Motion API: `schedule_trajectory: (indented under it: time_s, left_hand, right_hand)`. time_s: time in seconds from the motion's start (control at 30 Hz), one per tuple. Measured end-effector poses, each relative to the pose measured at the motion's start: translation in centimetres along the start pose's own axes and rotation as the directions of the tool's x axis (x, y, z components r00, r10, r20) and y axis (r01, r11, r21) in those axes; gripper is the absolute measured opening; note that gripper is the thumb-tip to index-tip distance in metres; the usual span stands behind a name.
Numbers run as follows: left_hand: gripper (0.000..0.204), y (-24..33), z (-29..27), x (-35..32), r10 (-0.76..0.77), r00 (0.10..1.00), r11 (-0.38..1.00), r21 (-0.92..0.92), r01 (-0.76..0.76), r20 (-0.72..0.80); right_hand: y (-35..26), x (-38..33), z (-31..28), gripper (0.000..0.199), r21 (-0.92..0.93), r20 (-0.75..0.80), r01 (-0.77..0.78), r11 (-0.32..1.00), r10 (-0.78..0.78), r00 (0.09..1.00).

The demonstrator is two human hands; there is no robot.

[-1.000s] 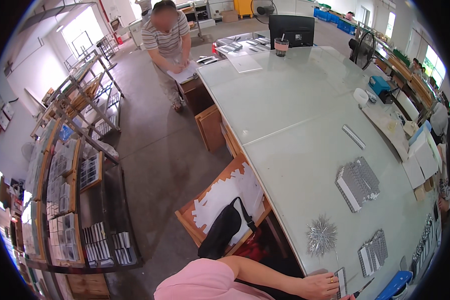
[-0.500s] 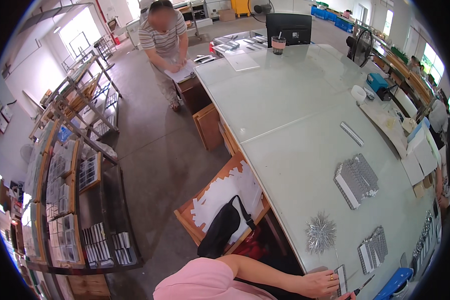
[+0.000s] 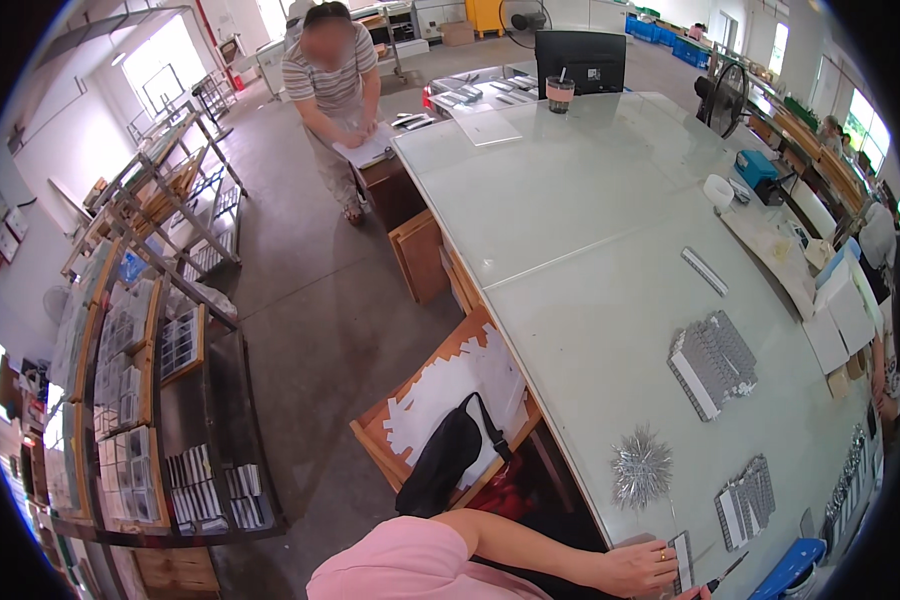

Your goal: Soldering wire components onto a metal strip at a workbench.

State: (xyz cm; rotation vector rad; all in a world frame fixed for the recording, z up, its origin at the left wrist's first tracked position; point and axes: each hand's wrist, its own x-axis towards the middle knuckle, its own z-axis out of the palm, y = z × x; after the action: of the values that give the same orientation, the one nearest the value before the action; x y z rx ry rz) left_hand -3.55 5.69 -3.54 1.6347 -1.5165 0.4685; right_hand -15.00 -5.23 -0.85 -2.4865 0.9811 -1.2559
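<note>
My left hand (image 3: 642,568), with a ring on one finger, rests at the table's near edge. Its fingers are closed on the side of a narrow grey-and-white strip (image 3: 682,562). Only a little of my right hand (image 3: 697,593) shows at the bottom edge, gripping a thin pointed tool with a dark handle (image 3: 727,571); its exact kind is unclear. Just beyond my left hand lies a spiky bundle of silvery wire-like strands (image 3: 642,468). A stack of grey-and-white strips (image 3: 745,502) sits right of the bundle, and a blue object (image 3: 790,570) is beside my right hand.
Farther along the glossy pale table (image 3: 570,200) lie a bigger strip stack (image 3: 712,365) and a single strip (image 3: 705,271). A cup (image 3: 560,95) and a monitor (image 3: 582,62) stand at the far end. On my left, an open drawer (image 3: 380,425) holds a black bag (image 3: 445,455). Another person (image 3: 335,85) stands beyond.
The whole view has shifted very slightly. Both hands, the strip and the tool stay in nearly the same place.
</note>
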Motion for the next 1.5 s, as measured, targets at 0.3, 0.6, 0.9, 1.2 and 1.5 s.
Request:
schedule_trajectory:
  time_s: [0.3, 0.6, 0.9, 1.2, 1.5]
  left_hand:
    - [0.051, 1.2, 1.1, -0.7, -0.069, 0.982, 0.992, -0.091, 0.086, 0.174]
    - [0.063, -0.6, -3.2, 1.9, -0.171, 0.864, 0.985, 0.091, 0.145, 0.474]
    - [0.073, 1.0, -2.1, 3.7, -0.098, 0.793, 0.994, 0.089, 0.056, 0.601]
    - [0.083, 0.1, -2.0, 4.0, -0.104, 0.73, 0.995, 0.076, 0.071, 0.675]
    - [0.083, 0.5, -1.9, 3.7, -0.134, 0.712, 0.99, 0.058, 0.131, 0.689]
  right_hand:
    - [0.2, -1.5, -0.9, 0.04, 0.227, -0.117, -0.093, 0.969, 0.122, 0.986]
    - [1.2, -1.1, -2.0, 0.017, 0.301, -0.022, -0.173, 0.938, 0.188, 0.982]
    - [4.3, -2.8, -5.4, 0.02, 0.083, 0.006, -0.123, 0.989, 0.123, 0.992]
    - [6.4, -2.8, -5.3, 0.017, 0.08, 0.061, -0.171, 0.982, 0.166, 0.984]
    - [7.8, -2.4, -6.4, 0.017, -0.031, 0.02, -0.151, 0.988, 0.151, 0.988]
